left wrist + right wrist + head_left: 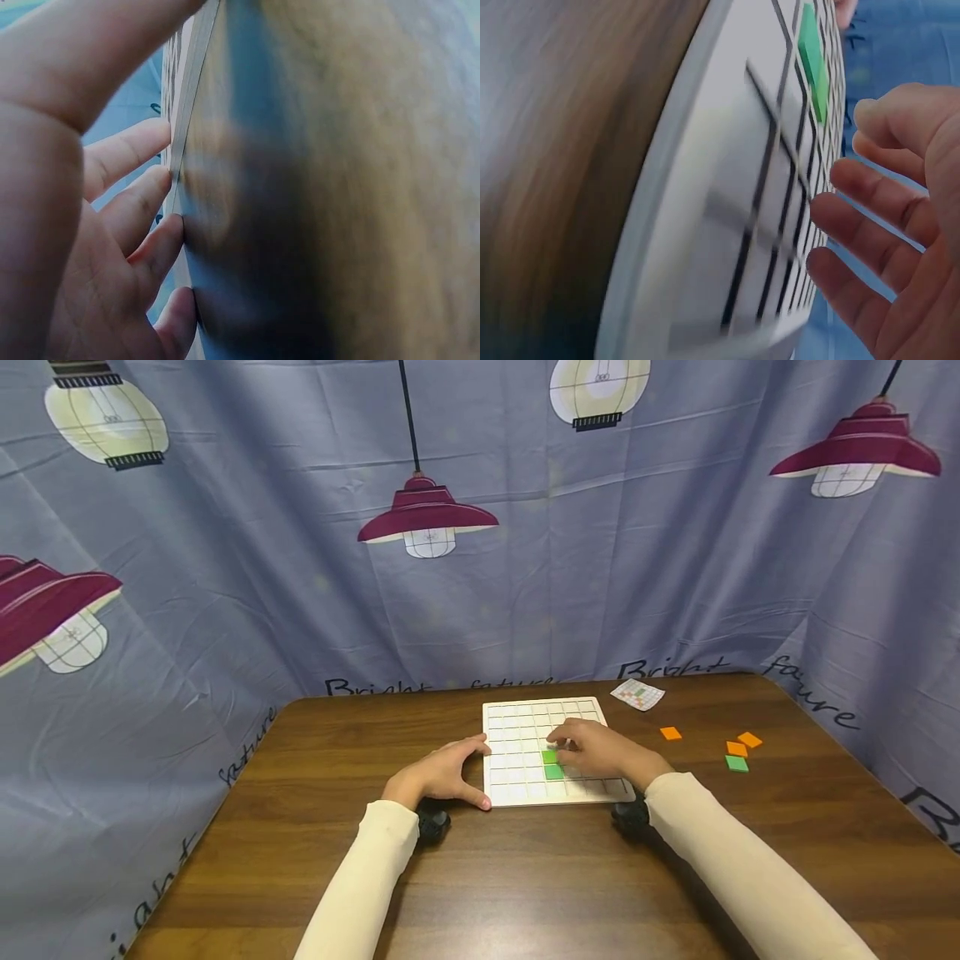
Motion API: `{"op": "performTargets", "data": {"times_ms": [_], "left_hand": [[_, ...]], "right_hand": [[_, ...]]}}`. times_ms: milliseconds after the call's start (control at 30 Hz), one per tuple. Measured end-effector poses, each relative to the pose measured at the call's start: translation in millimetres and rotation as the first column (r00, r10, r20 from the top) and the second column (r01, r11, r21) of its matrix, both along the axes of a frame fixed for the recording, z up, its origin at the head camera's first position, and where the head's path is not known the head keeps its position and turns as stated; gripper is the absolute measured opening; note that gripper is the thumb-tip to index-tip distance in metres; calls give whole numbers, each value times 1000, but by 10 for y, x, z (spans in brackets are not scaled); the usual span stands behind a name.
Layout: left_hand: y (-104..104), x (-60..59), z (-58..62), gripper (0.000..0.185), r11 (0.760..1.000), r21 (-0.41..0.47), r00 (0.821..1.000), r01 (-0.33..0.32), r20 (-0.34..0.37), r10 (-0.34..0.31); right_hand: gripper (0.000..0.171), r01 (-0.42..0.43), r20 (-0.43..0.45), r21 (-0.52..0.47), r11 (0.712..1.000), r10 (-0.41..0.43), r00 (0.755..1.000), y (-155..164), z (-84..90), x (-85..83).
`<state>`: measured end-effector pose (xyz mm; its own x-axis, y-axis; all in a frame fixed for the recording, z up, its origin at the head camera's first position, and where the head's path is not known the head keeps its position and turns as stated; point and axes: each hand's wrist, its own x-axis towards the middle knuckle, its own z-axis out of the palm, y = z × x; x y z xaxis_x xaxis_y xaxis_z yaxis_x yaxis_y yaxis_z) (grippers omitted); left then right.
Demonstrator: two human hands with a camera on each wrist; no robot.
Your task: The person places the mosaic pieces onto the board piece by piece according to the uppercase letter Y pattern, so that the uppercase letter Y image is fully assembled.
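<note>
A white grid board (517, 731) lies on the brown table (525, 877), with two green tiles (552, 764) set in adjacent squares near its middle. My left hand (472, 772) rests against the board's left edge, fingers straight, thumb by the near corner. The left wrist view shows those fingers (139, 199) touching the board's rim (191, 90). My right hand (572, 746) hovers over the board just beyond the green tiles, fingers relaxed and holding nothing. In the right wrist view, the fingers (870, 195) spread above the board (727, 187) and a green tile (811, 60).
Loose tiles lie to the right of the board: orange ones (671, 733) (737, 748) (750, 739) and a green one (737, 763). A small pattern card (637, 694) sits behind the board's right corner. A lamp-print curtain (480, 568) surrounds the table.
</note>
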<state>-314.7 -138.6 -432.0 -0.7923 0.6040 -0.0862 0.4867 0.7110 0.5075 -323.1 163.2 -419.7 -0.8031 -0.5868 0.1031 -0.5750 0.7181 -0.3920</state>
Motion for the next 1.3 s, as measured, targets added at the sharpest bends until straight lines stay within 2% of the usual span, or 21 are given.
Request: {"op": "performTargets", "data": {"times_ms": [100,233,333,400,500,600,867,1100,1300], "left_hand": [[4,-1,9,84,1000,0,1000,-3,-1,3],[15,8,31,85,1000,0,1000,-2,3,2],[22,10,48,85,1000,1,1000,-1,7,1],[16,10,57,85,1000,0,1000,-9,12,9],[-3,8,51,85,1000,-3,1000,-13,13,13],[-29,-3,28,86,1000,-5,1000,-14,11,14],[-76,-8,-16,87,1000,16,1000,-12,19,12],[-54,6,2,85,1000,16,1000,0,8,0],[-13,26,11,86,1000,7,1000,0,29,-1]], "right_hand": [[30,28,-19,-5,1000,-29,999,197,58,52],[27,85,-115,16,996,-82,990,645,87,156],[25,166,-213,57,985,-150,965,1067,65,225],[24,236,-268,95,967,-204,942,1346,44,280],[23,300,-298,129,945,-252,921,1693,6,371],[24,316,-286,149,937,-265,921,1906,-36,449],[35,302,-205,118,946,-274,940,2047,-67,534],[25,288,-218,126,949,-257,942,2122,-89,528],[19,261,-223,158,952,-223,949,1973,-14,461]]}}
